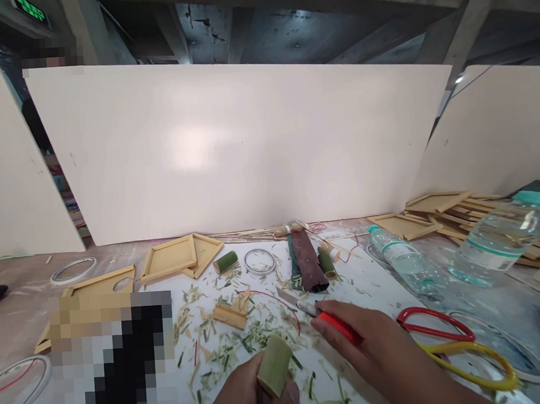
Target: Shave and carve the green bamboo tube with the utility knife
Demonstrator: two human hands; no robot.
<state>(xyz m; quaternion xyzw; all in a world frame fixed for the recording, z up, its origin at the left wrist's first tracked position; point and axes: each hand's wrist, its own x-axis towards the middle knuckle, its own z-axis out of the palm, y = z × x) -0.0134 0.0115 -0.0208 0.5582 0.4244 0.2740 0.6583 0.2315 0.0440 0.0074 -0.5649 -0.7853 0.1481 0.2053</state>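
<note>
My left hand [258, 394] is closed around a short bamboo section [274, 366] with a pale, scraped surface, at the lower middle of the view. My right hand [370, 345] grips a red-handled utility knife [337, 326]. Its blade points up and left, apart from the bamboo. Green and pale shavings [260, 337] lie scattered on the white board [348, 368] under both hands. A split piece of tan bamboo [230, 316] rests among them, just beyond my left hand.
Behind stand a green bamboo section [225, 262], a wire ring [260, 261] and sandpaper strips [309, 260]. Water bottles [408, 260], red-handled and yellow-handled tools [471, 351] and wooden frames [435, 216] lie right. More frames [168, 260] are left. A white panel [248, 148] closes the back.
</note>
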